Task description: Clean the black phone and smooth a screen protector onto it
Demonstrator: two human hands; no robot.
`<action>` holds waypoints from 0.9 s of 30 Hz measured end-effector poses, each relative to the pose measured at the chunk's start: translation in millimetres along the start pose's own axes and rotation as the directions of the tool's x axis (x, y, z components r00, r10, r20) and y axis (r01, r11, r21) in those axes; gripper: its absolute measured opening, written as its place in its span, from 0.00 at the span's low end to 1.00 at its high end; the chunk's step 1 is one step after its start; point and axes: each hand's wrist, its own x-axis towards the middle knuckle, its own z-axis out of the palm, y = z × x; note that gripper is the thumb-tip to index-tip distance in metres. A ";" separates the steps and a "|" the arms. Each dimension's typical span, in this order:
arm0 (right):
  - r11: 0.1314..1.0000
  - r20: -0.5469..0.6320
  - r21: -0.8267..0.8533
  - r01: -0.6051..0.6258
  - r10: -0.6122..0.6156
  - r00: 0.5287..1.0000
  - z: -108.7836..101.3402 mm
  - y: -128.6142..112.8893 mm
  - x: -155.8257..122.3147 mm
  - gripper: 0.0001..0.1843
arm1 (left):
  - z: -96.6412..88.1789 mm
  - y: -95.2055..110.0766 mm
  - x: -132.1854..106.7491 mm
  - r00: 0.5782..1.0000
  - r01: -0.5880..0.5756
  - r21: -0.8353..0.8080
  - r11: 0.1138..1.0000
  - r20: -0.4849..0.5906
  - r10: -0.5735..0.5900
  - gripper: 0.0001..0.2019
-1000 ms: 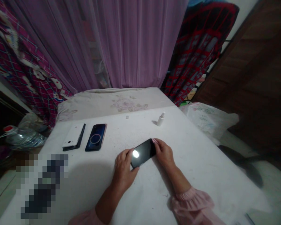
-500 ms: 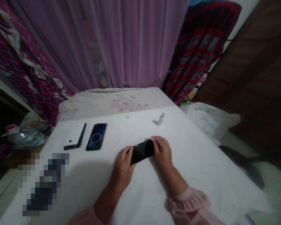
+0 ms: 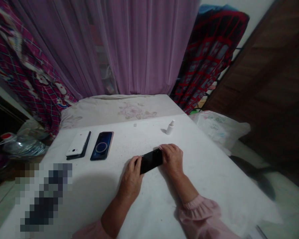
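Well, a slim black smartphone (image 3: 150, 161) sits low on the white-covered table (image 3: 209, 186), both ends hidden beneath the left hand (image 3: 131, 177) and right hand (image 3: 172, 160), whose fingers press on it, close together. A pixelated patch (image 3: 43, 199) obscures the table's near-left area.
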 end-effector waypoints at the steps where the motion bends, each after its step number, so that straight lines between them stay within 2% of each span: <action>1: 1.000 0.004 0.003 0.018 -0.018 1.000 0.1 -4.2 -0.5 0.12 | 0.5 -0.1 -0.1 1.000 -0.005 0.012 1.000 0.000 0.005 0.38; 6: 0.980 0.099 0.114 0.162 -0.173 0.980 1.6 -45.2 -5.9 0.12 | 3.3 -2.0 -2.2 1.000 -0.021 0.063 0.998 -0.003 0.022 0.37; 8: 0.976 0.143 0.122 0.179 -0.195 0.970 0.2 -49.0 -5.9 0.12 | 3.8 -2.2 -2.8 1.000 -0.016 0.078 0.997 0.004 0.016 0.36; 10: 0.985 0.149 0.095 0.145 -0.158 0.976 -2.7 -39.1 -4.6 0.12 | 3.8 -1.8 -3.1 1.000 -0.015 0.087 0.996 0.012 0.014 0.36; 14: 1.000 0.074 -0.011 0.026 -0.025 0.997 -10.3 -2.9 -2.6 0.12 | 4.8 -0.1 -3.0 1.000 -0.022 0.095 0.995 0.000 0.022 0.36; 16: 0.999 0.036 -0.043 -0.011 0.013 0.999 -12.5 6.4 -3.5 0.13 | 5.6 0.5 -2.5 1.000 -0.030 0.093 0.995 -0.001 0.030 0.36; 19: 0.999 0.008 -0.039 -0.008 0.008 1.000 -11.4 0.8 -6.5 0.13 | 4.8 1.1 -1.2 1.000 -0.025 0.078 0.997 0.008 0.024 0.35; 23: 0.996 0.054 0.083 0.045 -0.050 0.997 -4.7 -13.6 -9.5 0.14 | -1.3 -1.3 1.3 1.000 -0.015 0.065 0.998 0.020 0.014 0.34; 25: 0.985 0.068 0.171 -0.021 0.009 0.998 -2.0 -10.9 -10.5 0.15 | -4.1 -5.9 2.2 1.000 -0.017 0.074 0.997 0.027 0.015 0.34; 27: 0.948 0.071 0.266 -0.173 0.160 0.985 -1.3 -2.6 -11.3 0.16 | -4.8 -12.5 2.5 0.999 -0.033 0.096 0.995 0.031 0.030 0.34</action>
